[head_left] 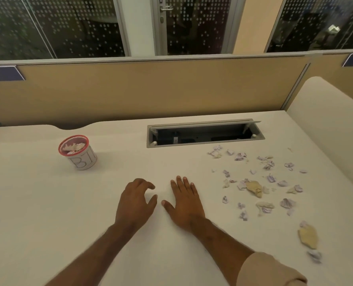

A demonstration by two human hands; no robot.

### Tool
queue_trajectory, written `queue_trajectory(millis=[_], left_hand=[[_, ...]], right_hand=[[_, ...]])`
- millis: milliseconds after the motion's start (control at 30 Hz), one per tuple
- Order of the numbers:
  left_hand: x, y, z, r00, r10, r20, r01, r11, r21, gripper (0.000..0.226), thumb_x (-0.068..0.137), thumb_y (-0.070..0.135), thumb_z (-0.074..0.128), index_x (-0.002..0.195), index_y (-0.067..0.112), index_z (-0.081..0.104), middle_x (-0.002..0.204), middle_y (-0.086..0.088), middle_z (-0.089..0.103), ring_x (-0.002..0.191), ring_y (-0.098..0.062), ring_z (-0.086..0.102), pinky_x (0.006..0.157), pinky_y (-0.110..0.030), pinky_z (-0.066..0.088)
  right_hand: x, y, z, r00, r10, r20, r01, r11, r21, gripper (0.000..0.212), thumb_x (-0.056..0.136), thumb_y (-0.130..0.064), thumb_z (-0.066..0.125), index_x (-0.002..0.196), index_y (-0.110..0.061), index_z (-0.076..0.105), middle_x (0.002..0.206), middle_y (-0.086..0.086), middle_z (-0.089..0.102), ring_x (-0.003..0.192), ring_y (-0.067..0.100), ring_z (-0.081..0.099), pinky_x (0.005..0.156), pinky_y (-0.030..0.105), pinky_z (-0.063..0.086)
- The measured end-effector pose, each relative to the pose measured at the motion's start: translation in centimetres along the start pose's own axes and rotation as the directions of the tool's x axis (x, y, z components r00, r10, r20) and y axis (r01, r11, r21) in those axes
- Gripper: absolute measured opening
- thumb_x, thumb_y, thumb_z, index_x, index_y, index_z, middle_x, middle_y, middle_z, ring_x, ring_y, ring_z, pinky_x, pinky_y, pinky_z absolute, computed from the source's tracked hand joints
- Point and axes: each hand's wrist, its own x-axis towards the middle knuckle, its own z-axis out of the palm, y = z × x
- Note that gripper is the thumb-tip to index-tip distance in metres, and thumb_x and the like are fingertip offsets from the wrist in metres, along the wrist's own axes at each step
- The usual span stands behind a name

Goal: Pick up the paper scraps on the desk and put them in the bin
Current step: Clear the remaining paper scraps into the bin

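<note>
Several crumpled paper scraps (270,178), white-lilac with a few tan ones, lie scattered over the right part of the white desk (47,203). A larger tan scrap (308,237) sits near the right front. The bin (77,152), a small white cup with a red rim and "BIN" written on it, stands at the left back and holds some scraps. My left hand (135,202) hovers mid-desk with curled, parted fingers and holds nothing. My right hand (185,203) lies flat, palm down, beside it, left of the scraps.
An open cable tray (204,134) is sunk into the desk at the back centre. A tan partition (151,89) closes off the far edge, and a white side panel (326,120) rises on the right.
</note>
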Motion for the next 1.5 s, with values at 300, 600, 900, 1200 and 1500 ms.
queue_trajectory(millis=[300,600,900,1200,1500], left_hand=[[-4.0,4.9,1.5,0.992,0.079,0.098,-0.073,0.996,-0.057,0.023,0.081,0.026,0.072,0.104,0.024,0.067,0.111,0.012,0.062,0.107,-0.012,0.057,0.091,-0.020,0.039],[-9.1,14.2,6.0,0.900,0.280,0.334,-0.215,0.952,-0.217,0.026,0.089,0.040,0.060,0.114,0.035,0.065,0.113,0.016,0.055,0.108,-0.004,0.048,0.091,-0.017,0.036],[-10.3,21.3,10.2,0.795,0.346,0.498,-0.255,0.936,-0.242,0.044,0.091,0.044,0.059,0.133,0.032,0.055,0.119,0.007,0.053,0.112,-0.013,0.051,0.093,-0.027,0.041],[-10.5,24.2,13.1,0.815,0.305,0.494,-0.240,0.952,-0.192,0.024,0.093,0.028,0.058,0.114,0.019,0.068,0.107,-0.002,0.054,0.101,-0.020,0.054,0.082,-0.031,0.044],[-11.0,21.9,13.1,0.891,0.183,0.415,-0.136,0.981,-0.140,0.018,0.093,0.014,0.051,0.096,0.020,0.066,0.097,0.006,0.057,0.092,-0.011,0.053,0.075,-0.018,0.036]], right_hand=[[-8.6,6.3,-4.5,0.975,0.094,-0.200,-0.027,0.949,0.314,0.040,0.094,-0.030,0.054,0.133,-0.020,0.054,0.142,-0.003,0.049,0.139,0.014,0.034,0.115,0.024,0.019],[-15.7,14.4,-8.6,0.853,0.304,-0.424,-0.095,0.889,0.447,0.024,0.089,-0.012,0.062,0.111,-0.018,0.068,0.113,-0.003,0.065,0.109,0.018,0.057,0.094,0.041,0.049],[-22.9,23.2,-11.5,0.906,0.233,-0.352,-0.162,0.962,0.220,0.038,0.088,-0.010,0.063,0.124,-0.022,0.061,0.121,-0.005,0.058,0.116,0.014,0.050,0.095,0.022,0.036],[-24.9,27.6,-11.7,0.982,0.184,-0.052,-0.162,0.946,0.281,0.068,0.082,-0.025,0.073,0.139,-0.041,0.039,0.144,-0.013,0.036,0.128,0.009,0.039,0.106,0.034,0.040],[-23.2,27.6,-12.0,0.995,0.093,-0.032,-0.086,0.979,0.185,0.041,0.080,-0.022,0.075,0.119,-0.028,0.064,0.120,-0.013,0.046,0.113,0.006,0.038,0.095,0.017,0.029]])
